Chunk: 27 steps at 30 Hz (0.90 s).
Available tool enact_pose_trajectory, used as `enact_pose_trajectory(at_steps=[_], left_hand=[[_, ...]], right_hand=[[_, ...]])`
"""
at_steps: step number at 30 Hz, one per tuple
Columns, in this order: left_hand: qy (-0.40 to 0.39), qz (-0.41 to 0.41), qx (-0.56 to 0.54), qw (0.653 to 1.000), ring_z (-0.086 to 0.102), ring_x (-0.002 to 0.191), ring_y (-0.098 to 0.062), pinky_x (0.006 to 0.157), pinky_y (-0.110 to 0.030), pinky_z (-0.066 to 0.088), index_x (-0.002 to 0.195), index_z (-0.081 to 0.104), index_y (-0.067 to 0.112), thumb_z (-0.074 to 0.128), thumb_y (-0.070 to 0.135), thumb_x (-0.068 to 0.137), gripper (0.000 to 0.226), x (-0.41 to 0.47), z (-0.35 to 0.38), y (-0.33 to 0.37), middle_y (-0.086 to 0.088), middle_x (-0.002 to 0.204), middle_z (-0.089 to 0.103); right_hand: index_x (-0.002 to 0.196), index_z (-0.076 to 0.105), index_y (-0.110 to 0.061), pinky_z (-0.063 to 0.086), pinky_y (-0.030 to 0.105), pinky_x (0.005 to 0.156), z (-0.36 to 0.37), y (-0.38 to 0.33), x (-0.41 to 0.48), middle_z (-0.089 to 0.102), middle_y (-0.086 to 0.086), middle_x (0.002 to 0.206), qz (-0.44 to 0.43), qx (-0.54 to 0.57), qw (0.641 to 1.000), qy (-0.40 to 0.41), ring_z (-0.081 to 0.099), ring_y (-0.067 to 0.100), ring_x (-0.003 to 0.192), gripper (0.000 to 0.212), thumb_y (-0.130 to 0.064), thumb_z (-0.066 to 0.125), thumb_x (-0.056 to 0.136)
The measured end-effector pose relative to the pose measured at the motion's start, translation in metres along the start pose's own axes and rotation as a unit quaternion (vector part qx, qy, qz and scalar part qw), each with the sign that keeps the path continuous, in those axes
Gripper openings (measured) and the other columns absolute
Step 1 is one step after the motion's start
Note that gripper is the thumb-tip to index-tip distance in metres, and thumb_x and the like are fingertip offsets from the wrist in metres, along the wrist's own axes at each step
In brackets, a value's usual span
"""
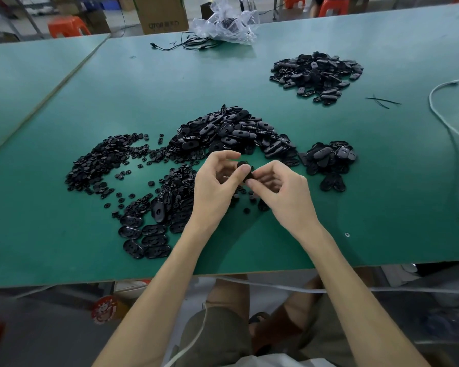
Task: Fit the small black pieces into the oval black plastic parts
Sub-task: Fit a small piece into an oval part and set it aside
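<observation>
Left hand (217, 181), right hand (281, 189) both pinching one oval part (243, 165) between them; I can't tell its axis; pile (231, 128) just beyond.

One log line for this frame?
phase: fitting | left hand: pinches black part | right hand: pinches same part | location: above table

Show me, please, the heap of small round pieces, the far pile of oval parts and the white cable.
heap of small round pieces (101, 160): head view, the heap's middle.
far pile of oval parts (316, 74): head view, the pile's middle.
white cable (430, 100): head view, its upper bend.
</observation>
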<state>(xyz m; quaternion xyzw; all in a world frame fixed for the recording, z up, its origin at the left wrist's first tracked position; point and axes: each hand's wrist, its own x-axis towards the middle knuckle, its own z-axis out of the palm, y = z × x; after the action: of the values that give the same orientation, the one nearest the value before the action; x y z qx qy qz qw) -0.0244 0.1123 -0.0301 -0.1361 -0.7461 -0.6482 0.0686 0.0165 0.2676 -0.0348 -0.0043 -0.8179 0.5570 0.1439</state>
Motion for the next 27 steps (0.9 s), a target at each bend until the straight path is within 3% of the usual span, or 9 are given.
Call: enact_pose_trajectory(at_steps=[4,8,14,17,21,27], left_hand=[[-0.028,-0.009,-0.025,0.999,0.071,0.083,-0.011,0.077,-0.022,0.055,0.104,0.074,0.014,0.077,0.016,0.093,0.011,0.0011,-0.0002,-0.0015,0.001,0.092,0.077],[-0.052,-0.002,-0.030,0.998,0.074,0.087,-0.010,0.079,-0.020,0.056,0.104,0.079,0.013,0.075,0.013,0.094,0.011,0.0021,0.0004,-0.0025,0.002,0.096,0.080],[-0.052,0.023,0.011,0.998,0.073,0.098,-0.015,0.086,-0.030,0.058,0.108,0.079,0.013,0.071,0.008,0.096,0.016,0.0035,-0.0013,-0.0071,0.002,0.102,0.079],[-0.059,0.028,0.023,0.998,0.073,0.101,-0.012,0.086,-0.022,0.055,0.112,0.079,0.015,0.069,0.004,0.097,0.021,0.0039,-0.0012,-0.0070,0.001,0.107,0.079],[-0.079,0.027,0.038,0.996,0.072,0.103,-0.009,0.089,-0.020,0.055,0.116,0.077,0.017,0.068,-0.001,0.097,0.028,0.0049,0.0004,-0.0053,0.004,0.110,0.078],[-0.082,0.040,0.045,0.995,0.071,0.091,-0.009,0.081,-0.022,0.056,0.110,0.077,0.022,0.074,0.006,0.094,0.022,0.0030,0.0008,-0.0025,0.010,0.101,0.078]], right_hand=[[0.087,0.067,-0.021,0.060,0.034,0.074,0.0006,-0.0001,-0.0003,0.074,-0.005,0.076,0.009,-0.004,1.000,-0.003,0.072,0.013,0.072,0.019,-0.028,0.084,0.089],[0.084,0.065,-0.019,0.059,0.032,0.068,-0.0005,-0.0001,-0.0001,0.073,-0.004,0.072,0.010,-0.006,1.000,0.000,0.070,0.013,0.064,0.021,-0.025,0.084,0.088],[0.097,0.068,-0.019,0.054,0.019,0.074,0.0017,0.0003,0.0000,0.073,-0.008,0.086,-0.022,-0.012,1.000,0.013,0.070,0.009,0.080,0.012,-0.020,0.079,0.093],[0.103,0.067,-0.015,0.057,0.021,0.074,-0.0003,-0.0009,0.0013,0.074,-0.007,0.089,-0.027,0.024,0.999,0.033,0.074,0.011,0.078,0.009,-0.017,0.074,0.097],[0.104,0.068,-0.012,0.053,0.015,0.071,-0.0016,-0.0012,0.0022,0.074,-0.006,0.088,-0.033,0.026,0.998,0.046,0.074,0.009,0.075,0.007,-0.012,0.071,0.098],[0.101,0.068,-0.017,0.058,0.024,0.077,-0.0012,-0.0007,0.0032,0.073,-0.009,0.090,-0.027,0.010,0.998,0.053,0.072,0.012,0.083,0.005,-0.015,0.072,0.098]])
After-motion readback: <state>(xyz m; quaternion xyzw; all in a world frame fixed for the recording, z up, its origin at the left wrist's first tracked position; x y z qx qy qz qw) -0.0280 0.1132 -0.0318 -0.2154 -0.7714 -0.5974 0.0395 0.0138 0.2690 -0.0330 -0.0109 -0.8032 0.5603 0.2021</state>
